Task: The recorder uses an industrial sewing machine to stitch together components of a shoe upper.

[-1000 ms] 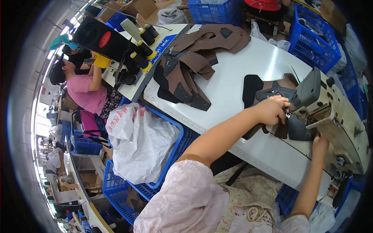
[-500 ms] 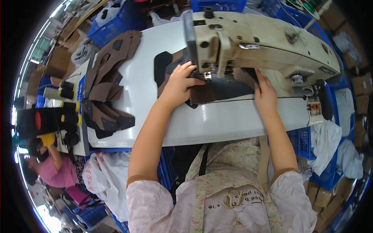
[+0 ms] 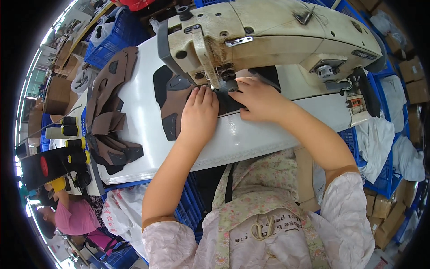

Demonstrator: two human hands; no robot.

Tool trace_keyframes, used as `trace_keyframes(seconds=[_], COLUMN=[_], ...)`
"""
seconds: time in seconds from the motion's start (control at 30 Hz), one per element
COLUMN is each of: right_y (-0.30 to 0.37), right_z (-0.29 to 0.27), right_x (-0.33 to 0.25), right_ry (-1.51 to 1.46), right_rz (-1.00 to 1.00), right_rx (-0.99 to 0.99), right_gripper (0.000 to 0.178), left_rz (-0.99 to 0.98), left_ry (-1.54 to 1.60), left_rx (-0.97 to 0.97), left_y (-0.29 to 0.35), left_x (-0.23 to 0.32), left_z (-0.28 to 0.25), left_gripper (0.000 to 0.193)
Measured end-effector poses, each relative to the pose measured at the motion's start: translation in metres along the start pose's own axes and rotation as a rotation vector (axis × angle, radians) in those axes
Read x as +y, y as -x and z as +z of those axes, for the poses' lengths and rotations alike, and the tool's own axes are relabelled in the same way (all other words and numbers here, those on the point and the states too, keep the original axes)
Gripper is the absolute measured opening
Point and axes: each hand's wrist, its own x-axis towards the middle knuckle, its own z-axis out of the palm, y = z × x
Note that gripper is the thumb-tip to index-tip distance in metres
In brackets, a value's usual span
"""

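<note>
A brown and black shoe-upper-like piece [image 3: 172,104] lies flat on the white table of a cream sewing machine [image 3: 273,42], partly beneath the machine's head. My left hand [image 3: 200,113] rests on it just left of the needle area, fingers stretched forward and close together. On the right of the needle, my right hand [image 3: 260,99] presses on the piece with its fingers extended and thumb apart. Part of the fingertips and the stitching spot are hidden by the machine head. More of the black material shows behind the right hand.
Brown and black cut pieces [image 3: 107,96] are stacked on the table's left side. Thread cones [image 3: 71,131] stand beyond the left edge. Blue crates [image 3: 117,38] surround the table, some with white bags. A person in pink [image 3: 77,213] sits at far left.
My right hand has moved left from the piece's right end to beside the needle. My left hand has flattened, fingers pointing forward. The whole view has shifted, so the machine appears further left.
</note>
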Motion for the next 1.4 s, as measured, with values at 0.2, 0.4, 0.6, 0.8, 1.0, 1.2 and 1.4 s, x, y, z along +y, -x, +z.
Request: trace_keyframes(seconds=[0.2, 0.4, 0.6, 0.8, 1.0, 1.2, 1.4], right_y=[-0.002, -0.003, 0.009, 0.008, 0.01, 0.01, 0.011], right_z=[0.009, 0.012, 0.02, 0.034, 0.04, 0.037, 0.037], right_x=[0.008, 0.004, -0.005, -0.009, -0.004, -0.002, 0.001], right_ry=[-0.042, 0.034, 0.141, 0.157, 0.09, 0.071, 0.045], right_rz=[-0.035, -0.049, -0.09, -0.107, -0.065, -0.047, -0.041], right_rx=[-0.093, -0.228, -0.119, -0.004, -0.022, -0.006, 0.009], right_gripper=[0.044, 0.042, 0.045, 0.042, 0.039, 0.037, 0.036], left_rz=[-0.033, -0.05, -0.088, -0.095, -0.09, -0.096, -0.093], left_ry=[0.097, 0.148, 0.264, 0.374, 0.479, 0.544, 0.505], left_rx=[0.002, 0.034, 0.074, 0.11, 0.127, 0.153, 0.168], left_y=[0.003, 0.004, 0.009, 0.011, 0.016, 0.012, 0.01], left_x=[-0.008, 0.002, 0.005, 0.0, -0.012, -0.016, -0.015], left_z=[0.008, 0.009, 0.006, 0.008, 0.008, 0.01, 0.008], left_gripper=[0.044, 0.044, 0.051, 0.055, 0.054, 0.052, 0.05])
